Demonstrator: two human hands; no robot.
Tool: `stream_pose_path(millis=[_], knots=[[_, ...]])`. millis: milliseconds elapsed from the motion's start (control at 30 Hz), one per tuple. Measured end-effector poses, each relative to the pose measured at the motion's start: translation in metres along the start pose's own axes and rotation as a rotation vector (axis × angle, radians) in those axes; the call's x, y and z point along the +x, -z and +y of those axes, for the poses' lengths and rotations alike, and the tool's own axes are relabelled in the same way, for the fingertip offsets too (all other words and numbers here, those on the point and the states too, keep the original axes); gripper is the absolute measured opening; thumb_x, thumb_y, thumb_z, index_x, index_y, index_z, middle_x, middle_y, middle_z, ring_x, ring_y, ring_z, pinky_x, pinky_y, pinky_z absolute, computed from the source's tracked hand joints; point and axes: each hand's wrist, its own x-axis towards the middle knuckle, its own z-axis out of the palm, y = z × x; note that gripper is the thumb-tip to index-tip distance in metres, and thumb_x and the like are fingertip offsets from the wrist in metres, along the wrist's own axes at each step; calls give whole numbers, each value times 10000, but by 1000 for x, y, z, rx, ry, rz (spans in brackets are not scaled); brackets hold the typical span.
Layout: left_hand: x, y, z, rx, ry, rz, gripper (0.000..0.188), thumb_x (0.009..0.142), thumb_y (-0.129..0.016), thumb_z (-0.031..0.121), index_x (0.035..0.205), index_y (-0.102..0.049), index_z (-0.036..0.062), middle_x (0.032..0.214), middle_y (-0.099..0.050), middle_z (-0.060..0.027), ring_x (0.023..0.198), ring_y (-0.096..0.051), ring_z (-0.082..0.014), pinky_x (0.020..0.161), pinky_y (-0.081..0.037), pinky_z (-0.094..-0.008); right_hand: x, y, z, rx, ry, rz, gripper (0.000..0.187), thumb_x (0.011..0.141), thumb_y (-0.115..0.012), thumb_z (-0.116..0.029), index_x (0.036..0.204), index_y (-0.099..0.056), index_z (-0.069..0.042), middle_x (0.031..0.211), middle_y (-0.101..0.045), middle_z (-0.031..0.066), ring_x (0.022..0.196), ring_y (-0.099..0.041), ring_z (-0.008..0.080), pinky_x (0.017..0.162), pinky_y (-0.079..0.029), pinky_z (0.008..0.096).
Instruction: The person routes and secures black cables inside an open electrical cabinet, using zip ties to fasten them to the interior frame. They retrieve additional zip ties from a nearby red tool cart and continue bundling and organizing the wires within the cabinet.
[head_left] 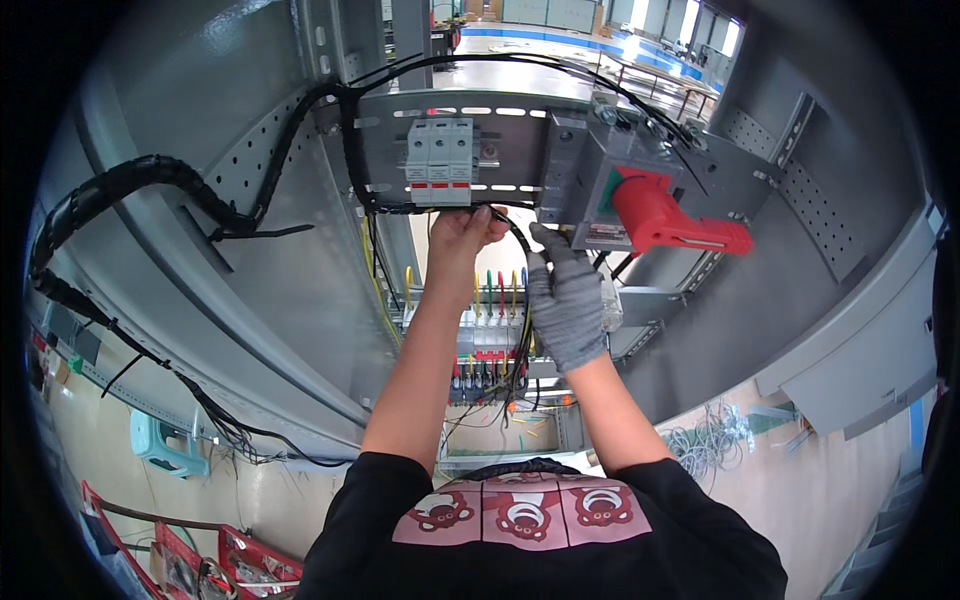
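Observation:
My bare left hand [465,238] is raised beneath a row of light grey fuse holders [440,160] with red strips. Its thumb and fingers pinch a black cable bundle [514,228] just under the mounting plate. My right hand [568,300], in a grey knitted glove, is closed around the same bundle a little lower, its thumb and fingertips at the bundle. Part of the bundle is hidden by the glove. Right of the fuse holders sits a grey switch unit with a red rotary handle [665,215], close above the gloved hand.
A thick black wrapped harness [150,172] loops along the left cabinet wall and over the top. Below my hands are breakers with coloured wires [490,335]. Loose grey wire [710,440] lies on the floor at right; a teal stool [168,445] and red bins [240,560] are at left.

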Motion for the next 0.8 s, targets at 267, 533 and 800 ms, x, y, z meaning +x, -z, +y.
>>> stream_pose_path(millis=[267,533,800], knots=[[-16,-4,27,47,66,-61,144,923,-546,112,1018,-585,12,896,-664,-101,747,-637,-119,719,-525,-240,20,-14,0,-405,-17,-338,230,906,-473,-253,980,-540,-46,799,-623,181,723,-618,345,645,-494,454],[-57,-7,56,1272,-714,-185,366,765,-559,-10,1107,-606,113,1100,-613,-56,808,-626,-226,725,-504,-339,13,10,8,118,-38,-517,329,915,-482,-263,1005,-567,43,812,-618,235,788,-605,379,713,-484,431],[-40,-2,65,1267,-739,-386,259,789,-606,51,1045,-614,91,966,-631,-50,872,-602,-253,715,-459,-349,34,44,2,854,-445,-895,367,895,-568,-415,868,-616,-52,688,-581,-12,560,-468,34,488,-352,182]])
